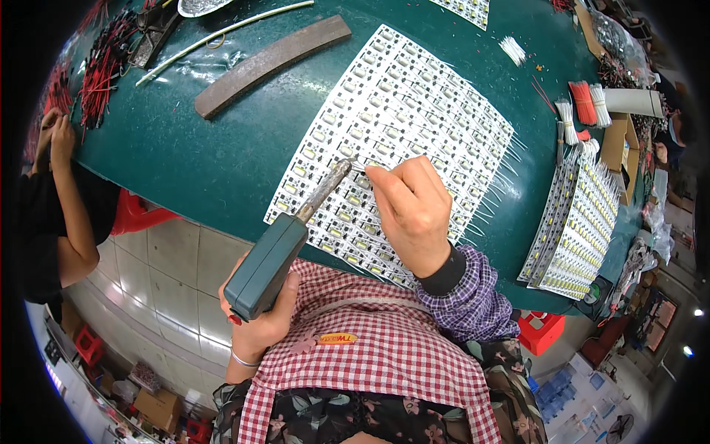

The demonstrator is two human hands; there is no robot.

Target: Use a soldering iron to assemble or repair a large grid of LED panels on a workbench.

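My left hand (pixel 255 329) is wrapped round the dark green body of a soldering gun (pixel 266 266). Its metal barrel slants up and to the right, with the tip over a white sheet of LED circuit boards (pixel 392 78). Beside that tip, my right hand (pixel 414 214) pinches the end of a thin white wire (pixel 359 168), just above the sheet. Rows of small yellow LEDs and black parts cover the sheet. Several white wires (pixel 481 214) stick out past its right edge. Whether the tip touches the board is too small to tell.
A curved brown bar (pixel 272 66) and a pale rod (pixel 222 33) lie on the green table (pixel 163 159). Stacked LED sheets (pixel 580 237) and wire bundles (pixel 583 103) sit at the right. Far left, another person's hands (pixel 58 137) are near red and black wires (pixel 100 89).
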